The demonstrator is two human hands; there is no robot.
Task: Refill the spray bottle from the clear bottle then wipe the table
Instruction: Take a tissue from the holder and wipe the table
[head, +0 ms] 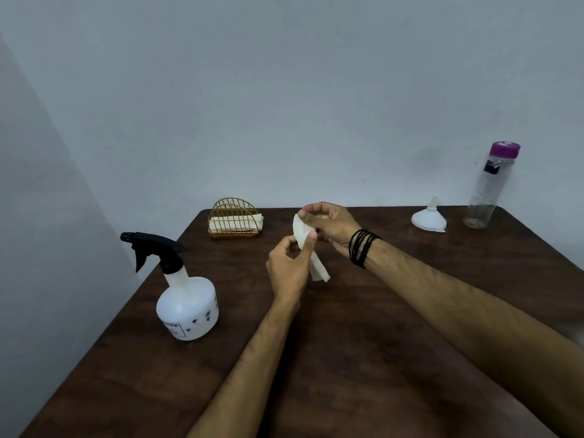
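Head view: both hands are raised over the middle of the dark wooden table [363, 343], sharing a folded white tissue [308, 248]. The left hand [289, 268] pinches it between thumb and curled fingers, its lower end hanging free; the right hand [331, 227], a black cord band [361, 248] wound round its wrist, pinches the upper edge with curled fingertips. The spray bottle [186, 298], white with a black trigger head, stands upright near the table's left edge, well apart from the hands; its label carries small blue marks and writing too blurred to read. At the far edge sits a gold wire holder [235, 222] with more tissues. Far right, a white funnel [429, 218] rests mouth down, just beside the upright clear bottle [486, 191] with its purple cap and a dark tag I cannot read
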